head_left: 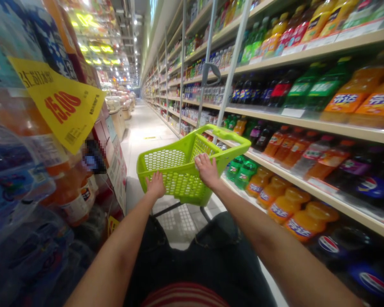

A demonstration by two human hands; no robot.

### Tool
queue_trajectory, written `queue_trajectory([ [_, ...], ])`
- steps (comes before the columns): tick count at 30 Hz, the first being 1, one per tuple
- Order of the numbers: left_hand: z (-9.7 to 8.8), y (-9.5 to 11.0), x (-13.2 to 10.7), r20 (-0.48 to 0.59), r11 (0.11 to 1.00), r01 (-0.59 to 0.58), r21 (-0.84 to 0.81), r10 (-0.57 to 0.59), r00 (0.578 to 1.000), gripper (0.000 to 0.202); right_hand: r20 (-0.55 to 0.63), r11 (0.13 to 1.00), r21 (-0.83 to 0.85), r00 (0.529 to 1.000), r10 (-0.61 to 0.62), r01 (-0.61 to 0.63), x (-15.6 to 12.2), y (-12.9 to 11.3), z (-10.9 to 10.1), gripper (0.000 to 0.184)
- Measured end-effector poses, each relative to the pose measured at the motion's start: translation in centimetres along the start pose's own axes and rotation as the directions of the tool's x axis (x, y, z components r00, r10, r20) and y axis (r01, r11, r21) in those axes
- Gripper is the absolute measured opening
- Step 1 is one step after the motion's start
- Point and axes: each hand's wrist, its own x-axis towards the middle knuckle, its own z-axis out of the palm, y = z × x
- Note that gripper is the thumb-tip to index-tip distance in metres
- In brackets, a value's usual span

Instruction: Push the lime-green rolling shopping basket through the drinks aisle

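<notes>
A lime-green plastic shopping basket (176,164) on a dark wheeled frame stands in the aisle in front of me, empty as far as I can see. My left hand (155,184) grips the near rim at its left corner, fingers curled over the edge. On the same near rim further right, my right hand (206,169) is closed over the edge. Both forearms reach forward over my dark trousers.
Shelves of soda bottles (307,145), orange, green and dark, run along the right. On the left stands a stack of bottled drinks with a yellow price sign (62,106). Between them the light tiled aisle floor (147,128) runs far ahead under ceiling lights.
</notes>
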Motion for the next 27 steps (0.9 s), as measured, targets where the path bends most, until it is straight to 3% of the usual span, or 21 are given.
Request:
queue_trajectory([
  [4, -0.2, 0.8, -0.4, -0.041, 0.998, -0.056, -0.038, 0.054, 0.998, 0.073, 0.076, 0.988, 0.065, 0.986, -0.148, 0.143, 1.1, -4.3, 0.7, 0.049],
  [7, -0.9, 2.0, -0.2, -0.155, 0.988, -0.133, -0.073, 0.12, 0.981, 0.071, 0.014, 0.984, 0.117, 0.99, -0.141, 0.138, 2.1, -5.8, 1.3, 0.052],
  [10, -1.7, 3.3, 0.6, -0.239, 0.973, -0.203, -0.111, 0.172, 0.956, 0.071, -0.092, 0.985, 0.16, 0.995, -0.045, 0.059, 2.9, -5.5, 1.8, 0.054],
  [13, -1.9, 4.5, 1.6, -0.273, 0.96, -0.199, -0.195, 0.142, 0.952, 0.067, -0.125, 0.98, 0.194, 0.992, -0.029, 0.053, 3.4, -4.9, 2.4, 0.054],
  [17, -1.7, 6.0, 3.3, -0.344, 0.926, -0.27, -0.264, 0.171, 0.923, 0.058, -0.053, 0.976, 0.214, 0.998, -0.028, 0.039, 4.1, -5.1, 3.1, 0.046],
  [20, -1.6, 7.0, 5.0, -0.373, 0.876, -0.353, -0.329, 0.223, 0.901, 0.053, 0.067, 0.967, 0.222, 0.987, -0.144, 0.126, 4.9, -5.0, 3.3, 0.048],
  [23, -1.3, 7.4, 7.0, -0.385, 0.853, -0.297, -0.429, 0.125, 0.915, 0.048, 0.112, 0.934, 0.27, 0.956, -0.27, 0.232, 5.5, -3.9, 2.8, 0.061],
  [27, -0.6, 7.3, 8.6, -0.369, 0.872, -0.21, -0.442, 0.036, 0.929, 0.046, 0.053, 0.933, 0.287, 0.969, -0.24, 0.215, 5.1, -1.7, 2.0, 0.069],
])
